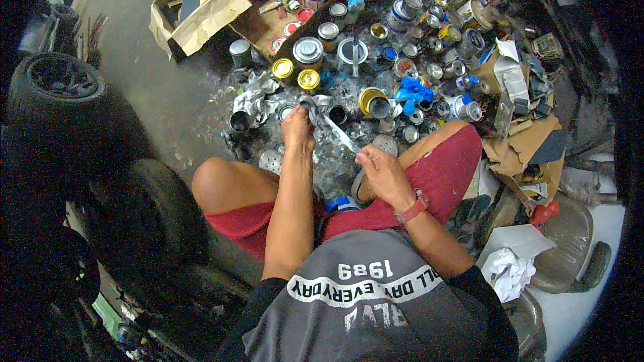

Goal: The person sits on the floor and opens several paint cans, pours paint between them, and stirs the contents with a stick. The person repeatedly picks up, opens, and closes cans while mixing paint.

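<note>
My left hand (298, 129) is closed on a crumpled dark grey rag (312, 111), held above the paint-stained floor. My right hand (385, 173) grips the near end of a flat stirring stick (343, 135) smeared with whitish paint. The stick slants up and left, its far end close to the rag; whether they touch I cannot tell. Just beyond are a small cup of black paint (337, 115) and a gold-rimmed can (373, 102). Two yellow-lidded cans (308, 80) stand farther off, with a wide open can (353, 51) behind them.
Many paint cans crowd the floor ahead and to the right, with a blue crumpled glove or cloth (414, 94) among them. An open cardboard box (201, 17) stands far left. Tyres (57, 87) stack at left; torn cardboard (523, 147) and grey chairs (560, 248) are at right.
</note>
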The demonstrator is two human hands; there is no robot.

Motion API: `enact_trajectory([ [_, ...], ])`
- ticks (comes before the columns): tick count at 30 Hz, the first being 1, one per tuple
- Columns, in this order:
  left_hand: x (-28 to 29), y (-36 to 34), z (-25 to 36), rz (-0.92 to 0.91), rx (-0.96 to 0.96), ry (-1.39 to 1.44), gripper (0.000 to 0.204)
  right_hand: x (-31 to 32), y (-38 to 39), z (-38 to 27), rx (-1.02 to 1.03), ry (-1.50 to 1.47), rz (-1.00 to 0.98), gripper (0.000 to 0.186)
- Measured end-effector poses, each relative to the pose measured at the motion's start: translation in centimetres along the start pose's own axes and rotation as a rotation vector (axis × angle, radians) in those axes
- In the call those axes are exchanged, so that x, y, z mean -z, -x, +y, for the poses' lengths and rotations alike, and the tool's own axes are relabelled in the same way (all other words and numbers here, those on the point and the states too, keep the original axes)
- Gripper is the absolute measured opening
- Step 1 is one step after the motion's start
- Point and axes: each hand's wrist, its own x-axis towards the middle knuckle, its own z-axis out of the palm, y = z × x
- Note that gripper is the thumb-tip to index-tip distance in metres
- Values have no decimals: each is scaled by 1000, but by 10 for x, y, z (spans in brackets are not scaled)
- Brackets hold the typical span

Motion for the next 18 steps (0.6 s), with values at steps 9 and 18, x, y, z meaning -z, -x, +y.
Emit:
enact_trajectory([
  [9,-10,5,21,-44,-100,-64,24,-17,-11,-10,-19,12,13,27],
  [18,-6,5,8,-43,-82,-125,18,-19,-6,-4,-64,-55,-10,27],
])
